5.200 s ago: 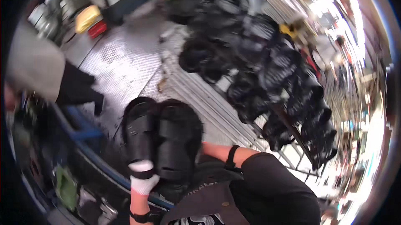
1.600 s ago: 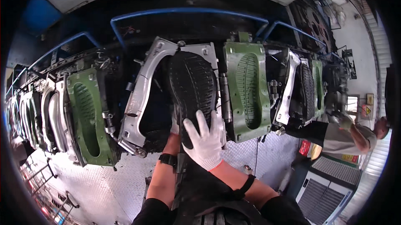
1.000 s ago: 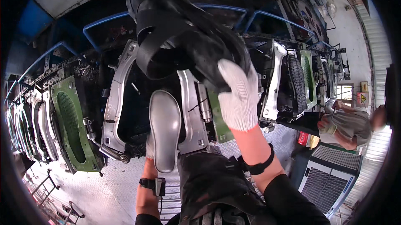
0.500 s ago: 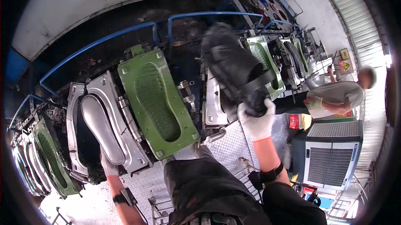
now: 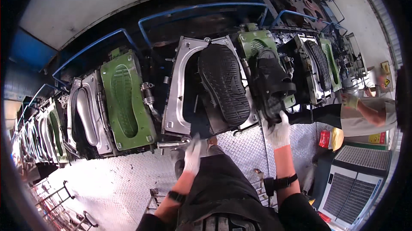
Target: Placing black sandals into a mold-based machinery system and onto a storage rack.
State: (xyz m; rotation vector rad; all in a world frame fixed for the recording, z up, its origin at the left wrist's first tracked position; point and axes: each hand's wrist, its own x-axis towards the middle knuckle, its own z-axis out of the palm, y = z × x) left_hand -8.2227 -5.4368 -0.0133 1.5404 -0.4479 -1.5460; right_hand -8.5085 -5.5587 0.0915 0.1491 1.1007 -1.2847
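Note:
My right hand (image 5: 279,131), in a white glove, grips a black strapped sandal (image 5: 271,78) by its lower end. The sandal is tilted up in front of a green mould half (image 5: 254,37) and covers much of it. Left of it lies a black sole (image 5: 224,85) with its tread facing up, beside an open silver mould frame (image 5: 177,83). My left hand (image 5: 193,156), gloved in white too, is close to the metal handle (image 5: 174,143) at the frame's near edge. Motion blurs its fingers, and contact with the handle cannot be made out.
More hinged moulds stand in a row to both sides, among them a green half (image 5: 124,102) and a silver last (image 5: 87,117). Blue rails (image 5: 201,5) run behind. A person (image 5: 365,110) stands at the right, near a large air cooler (image 5: 352,183).
The view has shifted rightward along the row. My left hand has left the silver last and come near the handle. The sandal, still in my right hand, is now before the green mould half.

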